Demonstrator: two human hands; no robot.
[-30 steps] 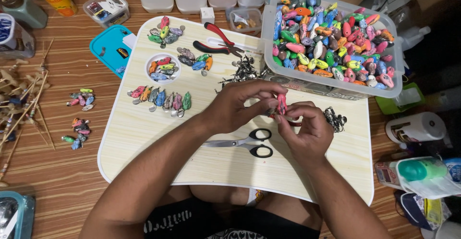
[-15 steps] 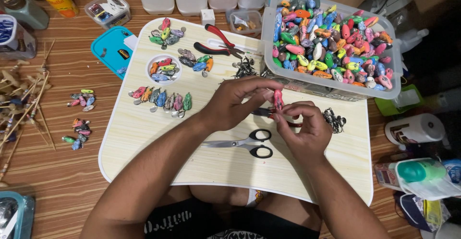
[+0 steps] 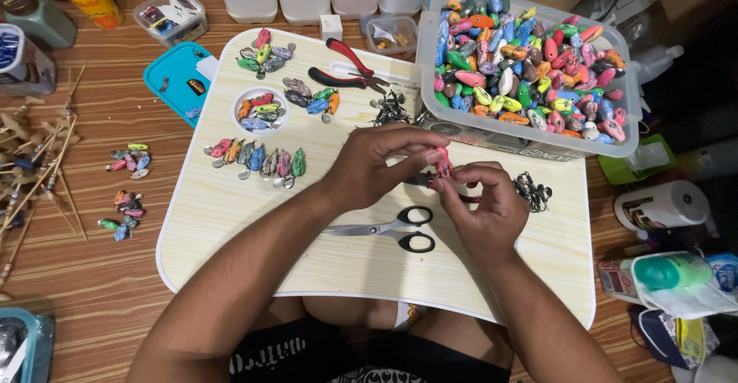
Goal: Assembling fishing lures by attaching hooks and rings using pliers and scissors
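Observation:
My left hand (image 3: pixel 384 164) and my right hand (image 3: pixel 480 206) meet over the middle of a pale wooden lap table (image 3: pixel 231 214). Between their fingertips they pinch a small pink fishing lure (image 3: pixel 443 160), held upright. A dark tool shows just under the fingers; which hand holds it I cannot tell. Black-handled scissors (image 3: pixel 400 229) lie on the table just below my hands. A heap of small metal hooks (image 3: pixel 533 191) sits right of my right hand.
A clear tub (image 3: pixel 530 133) full of several coloured lures stands at the back right. Red-handled pliers (image 3: pixel 346 64), a small white bowl of lures (image 3: pixel 260 111), a row of finished lures (image 3: pixel 257 160) and another hook pile (image 3: pixel 390 110) lie on the table. Bottles and boxes ring it.
My fingers have shifted slightly around the pink lure, which stays at the same spot over the table. Nothing else has moved.

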